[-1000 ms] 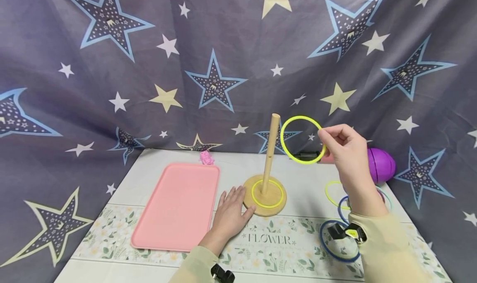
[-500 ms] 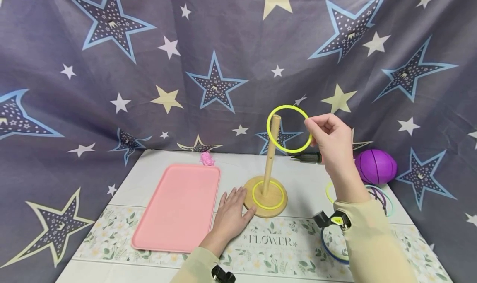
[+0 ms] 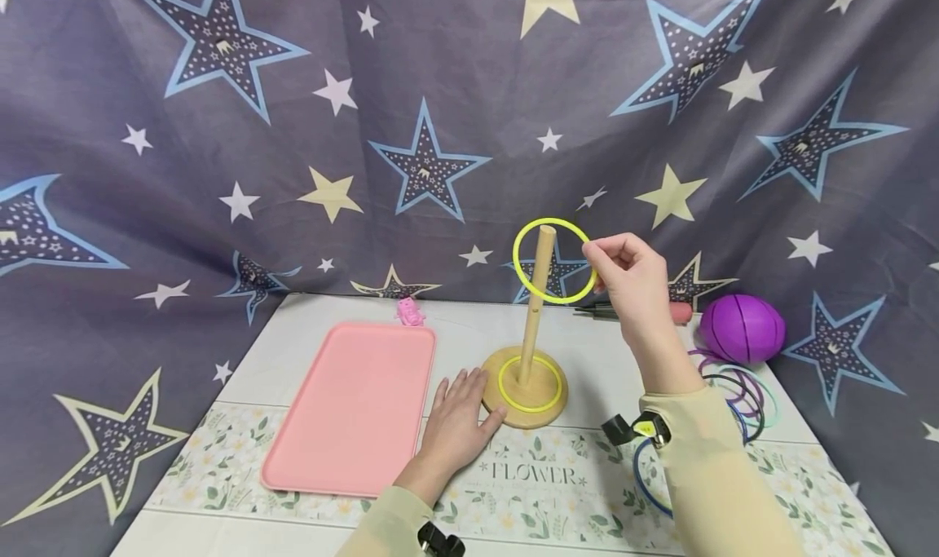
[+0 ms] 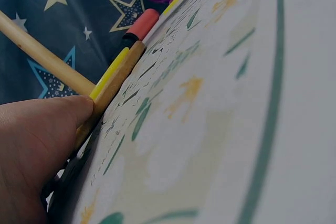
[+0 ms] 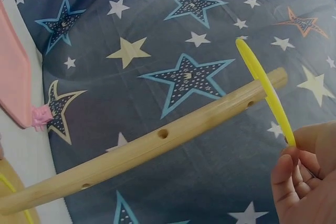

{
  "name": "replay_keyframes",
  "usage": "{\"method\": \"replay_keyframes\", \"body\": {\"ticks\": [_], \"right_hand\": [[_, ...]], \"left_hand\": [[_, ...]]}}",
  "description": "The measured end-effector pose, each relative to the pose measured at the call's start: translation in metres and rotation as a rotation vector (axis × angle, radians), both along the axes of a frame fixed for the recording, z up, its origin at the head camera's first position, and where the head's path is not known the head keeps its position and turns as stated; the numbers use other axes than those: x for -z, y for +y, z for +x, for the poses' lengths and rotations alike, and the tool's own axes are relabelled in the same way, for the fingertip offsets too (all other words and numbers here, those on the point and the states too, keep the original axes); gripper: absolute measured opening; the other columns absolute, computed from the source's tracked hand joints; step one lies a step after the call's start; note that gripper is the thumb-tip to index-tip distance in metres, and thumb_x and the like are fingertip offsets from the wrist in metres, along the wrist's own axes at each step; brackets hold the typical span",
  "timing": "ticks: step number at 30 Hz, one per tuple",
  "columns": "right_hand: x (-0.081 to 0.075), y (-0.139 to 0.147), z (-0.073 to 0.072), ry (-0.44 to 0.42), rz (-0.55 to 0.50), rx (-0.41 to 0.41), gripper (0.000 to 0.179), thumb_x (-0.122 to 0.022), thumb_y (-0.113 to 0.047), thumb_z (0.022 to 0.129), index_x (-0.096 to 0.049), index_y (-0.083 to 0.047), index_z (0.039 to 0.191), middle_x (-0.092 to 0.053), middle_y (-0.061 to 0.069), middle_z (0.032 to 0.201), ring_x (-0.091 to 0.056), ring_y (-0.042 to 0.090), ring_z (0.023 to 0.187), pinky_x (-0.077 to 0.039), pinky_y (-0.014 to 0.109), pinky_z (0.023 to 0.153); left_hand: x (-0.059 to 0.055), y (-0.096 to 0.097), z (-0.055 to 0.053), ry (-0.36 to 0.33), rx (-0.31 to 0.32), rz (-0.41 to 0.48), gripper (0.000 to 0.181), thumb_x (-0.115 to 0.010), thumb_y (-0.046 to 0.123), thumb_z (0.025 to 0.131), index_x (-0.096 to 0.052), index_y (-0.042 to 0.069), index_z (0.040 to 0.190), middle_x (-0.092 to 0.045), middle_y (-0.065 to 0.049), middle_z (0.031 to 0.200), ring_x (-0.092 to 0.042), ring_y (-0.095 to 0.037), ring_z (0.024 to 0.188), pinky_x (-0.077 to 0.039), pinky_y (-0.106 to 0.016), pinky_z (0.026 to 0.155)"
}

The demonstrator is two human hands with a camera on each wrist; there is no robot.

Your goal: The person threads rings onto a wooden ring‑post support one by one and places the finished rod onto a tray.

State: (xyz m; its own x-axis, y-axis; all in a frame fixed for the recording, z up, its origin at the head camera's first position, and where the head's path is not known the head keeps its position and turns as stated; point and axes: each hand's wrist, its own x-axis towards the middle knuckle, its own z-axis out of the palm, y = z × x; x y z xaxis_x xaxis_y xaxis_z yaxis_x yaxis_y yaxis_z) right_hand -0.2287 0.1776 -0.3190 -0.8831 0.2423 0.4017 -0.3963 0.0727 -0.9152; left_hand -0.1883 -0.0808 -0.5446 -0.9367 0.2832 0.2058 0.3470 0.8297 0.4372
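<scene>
My right hand pinches the right side of a yellow ring between thumb and fingers. Tilted up on edge, the ring encircles the top of a wooden post; in the right wrist view the post's tip sticks out past the ring. The post rises from a round wooden base, where another yellow ring lies around its foot. My left hand lies flat with fingers spread, its fingertips and thumb at the base's left edge. The left wrist view shows the thumb against the base.
A pink tray lies left of the left hand, with a small pink toy behind it. At the right are a purple ball, a pump with a red handle and several loose rings, partly hidden by the right forearm.
My right hand has carried the yellow ring leftward from beside the post to its top, lowering it slightly in the last half second. The left hand has stayed at the base.
</scene>
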Motion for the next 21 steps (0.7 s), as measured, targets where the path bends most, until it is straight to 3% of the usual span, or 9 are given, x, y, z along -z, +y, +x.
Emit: {"method": "replay_keyframes", "body": {"ticks": [21], "right_hand": [[0.054,-0.005,-0.013,-0.126,0.028,-0.007,0.018,-0.080,-0.010,0.103,-0.073,0.006,0.106,-0.062,-0.003,0.074,-0.055,0.009,0.061,-0.053,0.021,0.055]], "left_hand": [[-0.001,0.001,0.000,-0.001,-0.009,-0.015,0.077,-0.064,0.053,0.109,-0.047,0.004,0.167,-0.045,-0.015,0.172,-0.033,-0.037,0.164,-0.013,-0.060,0.135]]}}
